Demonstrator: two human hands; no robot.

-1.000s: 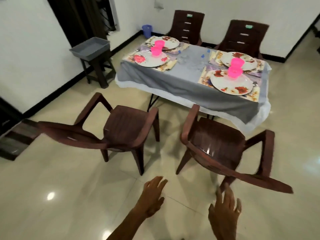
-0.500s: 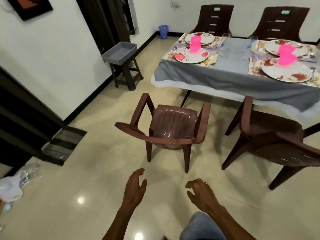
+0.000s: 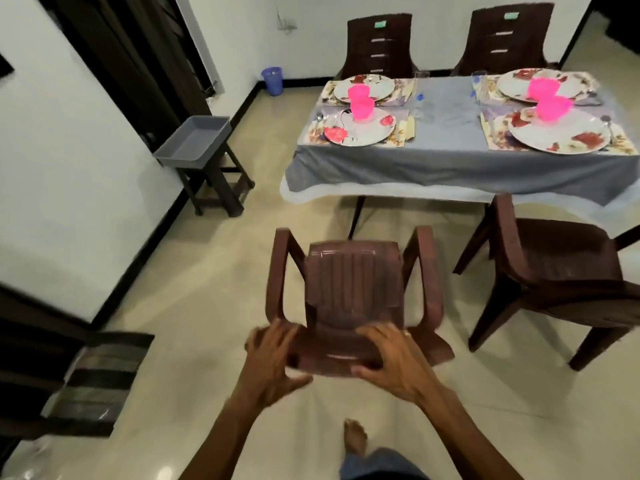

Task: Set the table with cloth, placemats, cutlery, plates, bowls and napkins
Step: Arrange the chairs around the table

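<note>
- Grey cloth [image 3: 450, 164] spread over the table, hanging down the near side.
- Four flowery placemats on top, two at each end, one plate on each, like the near left plate [image 3: 360, 128].
- Pink bowls [image 3: 362, 107] sitting on the plates.
- Spoons or forks beside some plates, too small to tell which; napkins not clear to see.
- So, most likely nearly done: only chairs left to push in, maybe napkins.
- Near chair [image 3: 353, 292] standing back from the table, facing it.
- Left hand [image 3: 273, 358] and right hand [image 3: 391, 362] both curled around the top of its back, gripping tight.
- Second chair [image 3: 561, 275] at the right, also pulled out.
- Grey tray [image 3: 194, 140] on a stool by the wall.
</note>
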